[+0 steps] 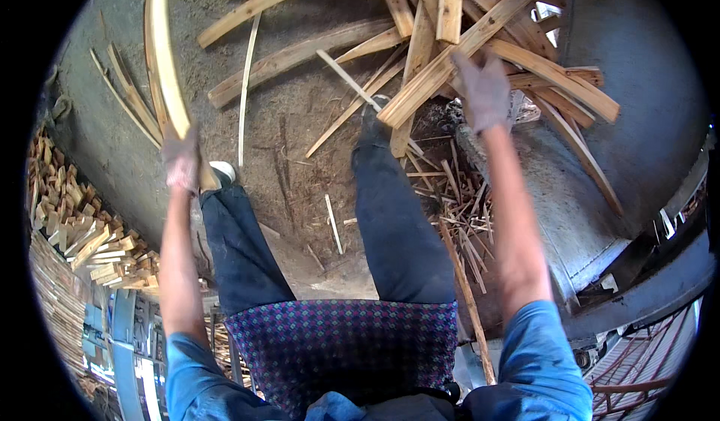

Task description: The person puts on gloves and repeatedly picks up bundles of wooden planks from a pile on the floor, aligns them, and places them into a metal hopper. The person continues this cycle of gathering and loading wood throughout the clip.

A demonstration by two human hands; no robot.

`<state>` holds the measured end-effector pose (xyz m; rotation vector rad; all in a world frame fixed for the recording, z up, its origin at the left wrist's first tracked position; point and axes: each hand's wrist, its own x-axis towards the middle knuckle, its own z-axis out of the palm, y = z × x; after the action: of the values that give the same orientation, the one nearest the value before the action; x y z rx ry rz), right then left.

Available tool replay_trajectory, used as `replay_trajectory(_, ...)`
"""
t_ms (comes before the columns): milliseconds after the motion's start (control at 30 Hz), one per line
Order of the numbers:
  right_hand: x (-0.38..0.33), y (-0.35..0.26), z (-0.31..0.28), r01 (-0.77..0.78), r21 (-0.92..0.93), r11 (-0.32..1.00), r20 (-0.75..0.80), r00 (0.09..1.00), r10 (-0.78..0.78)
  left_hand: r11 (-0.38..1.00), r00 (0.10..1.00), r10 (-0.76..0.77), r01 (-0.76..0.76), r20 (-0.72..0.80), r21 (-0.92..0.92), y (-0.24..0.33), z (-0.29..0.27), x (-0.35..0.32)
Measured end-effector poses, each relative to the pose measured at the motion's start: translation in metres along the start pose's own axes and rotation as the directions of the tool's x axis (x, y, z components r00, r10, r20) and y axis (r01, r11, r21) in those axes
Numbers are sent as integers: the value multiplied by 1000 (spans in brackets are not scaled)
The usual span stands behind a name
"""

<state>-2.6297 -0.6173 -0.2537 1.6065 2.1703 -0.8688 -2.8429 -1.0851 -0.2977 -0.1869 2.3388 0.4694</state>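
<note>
A gloved left hand, my left hand (pixel 182 158), is closed around the lower end of a pale wooden plank (pixel 168 68). The plank points up and away, with its bright sawn face showing. My right hand (pixel 486 95), also gloved, is over the wood pile at the far right. Its fingers, smeared by motion, are at the near edge of a long wooden plank (pixel 427 87) that slants across the pile. Whether they grip it I cannot tell. More planks (pixel 555 80) lie crossed beyond and beside this hand.
Loose boards (pixel 292 57) and thin strips (pixel 246 95) lie on the dirt floor ahead. Splintered sticks (pixel 469 222) are heaped beside my right leg. Stacked wood blocks (pixel 94 233) are at the left. A metal plate (pixel 574 218) stands at the right. Patterned cloth (pixel 341 346) covers my lap.
</note>
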Motion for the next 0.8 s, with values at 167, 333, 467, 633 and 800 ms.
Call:
replay_trajectory(167,88,-54,40,166,-262,951,83,985,-150,884,948,187,-48,-257,465,-57,5,77)
replay_trajectory(333,101,-29,66,36,-108,993,54,998,-31,785,909,410,-396,80,476,121,94,67)
replay_trajectory(467,57,-5,70,46,-45,998,111,993,-40,599,797,602,-491,48,633,165,129,111)
replay_trajectory(633,44,-28,85,304,206,930,76,943,-325,342,671,741,-359,-15,869,155,137,222)
replay_trajectory(800,101,-48,104,-288,744,602,407,911,-67,291,501,858,-649,108,703,218,153,214)
